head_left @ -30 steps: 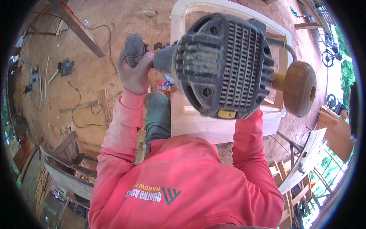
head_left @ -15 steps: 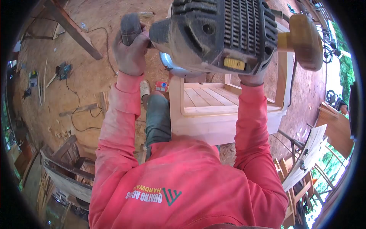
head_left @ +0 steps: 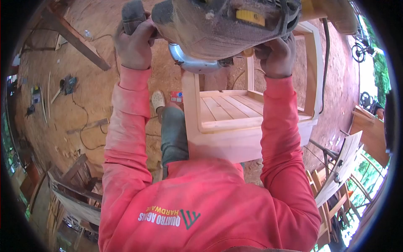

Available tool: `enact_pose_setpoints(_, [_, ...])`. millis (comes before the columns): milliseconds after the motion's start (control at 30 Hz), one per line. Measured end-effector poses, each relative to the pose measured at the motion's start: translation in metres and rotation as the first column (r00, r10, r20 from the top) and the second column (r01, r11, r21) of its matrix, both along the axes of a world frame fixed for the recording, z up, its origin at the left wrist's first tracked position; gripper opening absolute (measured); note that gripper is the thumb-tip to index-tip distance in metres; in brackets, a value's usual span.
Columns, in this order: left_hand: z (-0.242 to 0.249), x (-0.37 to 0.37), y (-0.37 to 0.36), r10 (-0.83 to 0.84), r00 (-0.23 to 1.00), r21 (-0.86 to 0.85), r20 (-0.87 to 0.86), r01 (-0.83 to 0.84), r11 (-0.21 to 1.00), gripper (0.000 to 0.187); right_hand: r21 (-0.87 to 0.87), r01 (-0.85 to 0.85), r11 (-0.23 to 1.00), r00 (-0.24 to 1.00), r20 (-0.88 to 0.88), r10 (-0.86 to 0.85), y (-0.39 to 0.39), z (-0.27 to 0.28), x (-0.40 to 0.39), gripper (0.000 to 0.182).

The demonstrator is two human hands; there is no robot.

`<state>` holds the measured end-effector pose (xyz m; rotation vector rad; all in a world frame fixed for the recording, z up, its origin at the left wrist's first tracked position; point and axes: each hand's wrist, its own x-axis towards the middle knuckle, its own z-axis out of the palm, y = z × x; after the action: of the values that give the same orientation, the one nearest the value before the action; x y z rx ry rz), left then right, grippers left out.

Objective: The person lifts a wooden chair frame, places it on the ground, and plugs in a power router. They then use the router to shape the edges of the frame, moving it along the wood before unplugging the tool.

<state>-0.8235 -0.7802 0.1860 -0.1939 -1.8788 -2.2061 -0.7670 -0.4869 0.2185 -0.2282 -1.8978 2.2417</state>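
A dusty black router [head_left: 226,31] with a yellow dial fills the top middle of the view, partly cut off by the top edge. My left hand [head_left: 136,46] is closed around its dark side handle. Under the right side of its body, my right hand [head_left: 279,54] is closed against it, the fingers partly hidden. A brown wooden knob [head_left: 338,17] sticks out at the tool's right. Its shiny round metal base [head_left: 195,61] shows below the motor, over a pale wooden frame [head_left: 235,145] with a slatted panel [head_left: 228,108]. The base's contact with the wood is hidden.
A black cord [head_left: 326,67] hangs at the right. Several wood pieces and boards [head_left: 342,166] stand at the lower right. A dark wooden piece [head_left: 77,189] is at the lower left. A power tool [head_left: 67,84] and cord lie on the dirt floor.
The router and both hands have shifted up in the view, with the left hand also slightly left. More of my right hand and the wooden frame now shows below the tool.
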Motion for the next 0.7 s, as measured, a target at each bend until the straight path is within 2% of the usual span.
enact_pose_setpoints(67, [-0.004,-0.007,-0.002,-0.008,1.0,-0.006,-0.008,0.008,1.0,0.014,0.029,-0.026,0.999,0.999,-0.031,0.027,-0.001,0.002,-0.005,0.009])
enact_pose_setpoints(133, [-0.01,-0.012,-0.004,-0.03,0.998,-0.029,-0.05,0.029,0.999,0.008,0.263,-0.027,0.964,0.995,-0.089,0.052,0.005,-0.007,-0.012,0.017])
enact_pose_setpoints(167, [-0.014,-0.015,-0.007,-0.05,0.995,-0.054,-0.088,0.046,0.997,0.008,0.259,-0.019,0.966,0.996,-0.081,0.041,0.006,-0.008,-0.013,0.019])
enact_pose_setpoints(200, [-0.018,-0.02,-0.012,-0.05,0.981,-0.224,-0.189,0.006,0.975,0.011,0.255,-0.01,0.967,0.997,-0.073,0.03,0.007,-0.01,-0.014,0.022])
enact_pose_setpoints(233, [-0.023,-0.025,-0.018,-0.051,0.954,-0.37,-0.295,-0.065,0.927,0.015,0.133,0.008,0.991,1.0,-0.024,-0.004,0.002,-0.004,-0.017,0.022])
enact_pose_setpoints(267, [-0.026,-0.033,-0.028,-0.085,0.889,-0.599,-0.449,-0.229,0.767,0.015,0.009,0.032,0.999,0.999,0.033,-0.033,-0.002,0.002,-0.019,0.022])
enact_pose_setpoints(300, [-0.028,-0.037,-0.033,-0.169,0.804,-0.737,-0.57,-0.41,0.537,0.017,0.042,0.015,0.999,1.0,0.006,-0.016,-0.005,0.005,-0.022,0.022])
enact_pose_setpoints(367, [0.0,-0.026,-0.008,-0.061,0.948,-0.571,-0.312,-0.135,0.81,0.019,0.106,-0.018,0.994,0.999,-0.035,0.022,-0.011,0.011,-0.028,0.022])
enact_pose_setpoints(433, [0.007,-0.022,-0.002,-0.072,0.976,-0.443,-0.206,-0.028,0.896,0.024,0.103,-0.059,0.993,0.996,-0.066,0.066,-0.014,0.015,-0.031,0.022])
enact_pose_setpoints(467, [0.001,-0.027,-0.003,-0.1,0.96,-0.463,-0.262,-0.035,0.886,0.022,0.07,-0.083,0.994,0.992,-0.089,0.089,-0.014,0.017,-0.033,0.021])
enact_pose_setpoints(500, [-0.001,-0.031,-0.001,-0.072,0.962,-0.402,-0.262,-0.041,0.915,0.021,0.039,-0.106,0.994,0.987,-0.118,0.11,-0.013,0.013,-0.036,0.021])
enact_pose_setpoints(533, [-0.002,-0.035,0.003,-0.045,0.964,-0.339,-0.262,-0.048,0.939,0.02,0.015,-0.203,0.979,0.97,-0.13,0.203,-0.004,0.009,-0.037,0.021])
enact_pose_setpoints(600, [-0.002,-0.04,0.019,0.098,0.989,-0.039,-0.109,-0.103,0.994,0.02,-0.062,-0.216,0.974,0.973,-0.096,0.21,-0.004,0.016,-0.033,0.02])
enact_pose_setpoints(700, [-0.015,-0.059,0.0,0.009,0.999,-0.058,-0.044,-0.012,0.998,0.02,0.126,0.024,0.992,0.902,-0.43,0.033,-0.009,-0.028,-0.064,0.024])
